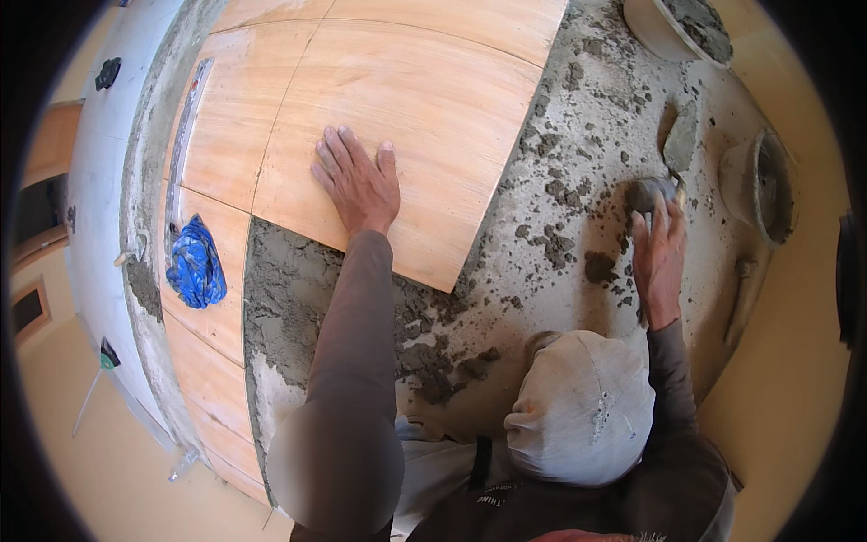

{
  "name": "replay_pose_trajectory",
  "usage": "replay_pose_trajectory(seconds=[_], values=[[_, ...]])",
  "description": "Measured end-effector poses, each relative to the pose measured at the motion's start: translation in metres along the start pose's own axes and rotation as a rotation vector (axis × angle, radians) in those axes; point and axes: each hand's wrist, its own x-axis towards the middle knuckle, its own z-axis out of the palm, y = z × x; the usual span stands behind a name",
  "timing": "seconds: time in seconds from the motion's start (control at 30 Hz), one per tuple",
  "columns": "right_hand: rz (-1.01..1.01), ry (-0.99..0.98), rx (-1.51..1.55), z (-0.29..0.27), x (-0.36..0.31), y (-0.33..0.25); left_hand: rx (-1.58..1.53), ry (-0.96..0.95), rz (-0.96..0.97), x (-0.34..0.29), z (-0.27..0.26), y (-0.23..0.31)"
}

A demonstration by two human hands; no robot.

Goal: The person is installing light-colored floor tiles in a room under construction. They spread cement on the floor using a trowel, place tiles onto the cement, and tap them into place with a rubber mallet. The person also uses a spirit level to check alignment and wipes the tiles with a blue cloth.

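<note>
Large tile (pixel 406 126) on mortar bed (pixel 298 298), left hand (pixel 357 181) flat on it. Crumpled bag (pixel 194 264) on tiles to the left. Trowel (pixel 679 144) and bucket (pixel 759 185) to the right, beyond right hand (pixel 657 257).

Two hands are in view: the left hand (pixel 357 181) lies flat on a tile, and the right hand (pixel 657 257) grips one trowel (pixel 673 154) at the right. Counting by visible joints, about six wood-coloured tiles (pixel 406 117) show, though the near ones at the left are hard to separate. One crumpled blue rag (pixel 194 264) lies at the left, beside one long metal level (pixel 185 135). Two round mortar containers stand at the right: one bucket (pixel 763 185) and one bowl (pixel 677 27) at the far edge.
</note>
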Motion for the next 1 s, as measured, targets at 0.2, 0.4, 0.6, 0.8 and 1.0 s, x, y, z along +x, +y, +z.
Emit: replay_pose_trajectory(seconds=[0.2, 0.4, 0.6, 0.8, 1.0], values=[[-0.397, 0.094, -0.001, 0.113, 0.184, -0.121, -0.003, -0.021, 0.040, 0.004, 0.001, 0.025], [-0.413, 0.205, -0.021, 0.181, 0.264, -0.232, 0.020, -0.082, 0.025, 0.008, -0.003, 0.023], [-0.501, 0.181, 0.021, 0.196, 0.312, -0.312, 0.017, -0.120, 0.016, 0.009, -0.004, 0.020], [-0.593, 0.306, 0.151, 0.187, 0.347, -0.378, -0.001, -0.148, -0.013, 0.010, -0.010, 0.018], [-0.678, 0.141, 0.026, 0.212, 0.339, -0.397, -0.005, -0.153, -0.032, 0.010, -0.010, 0.019]])
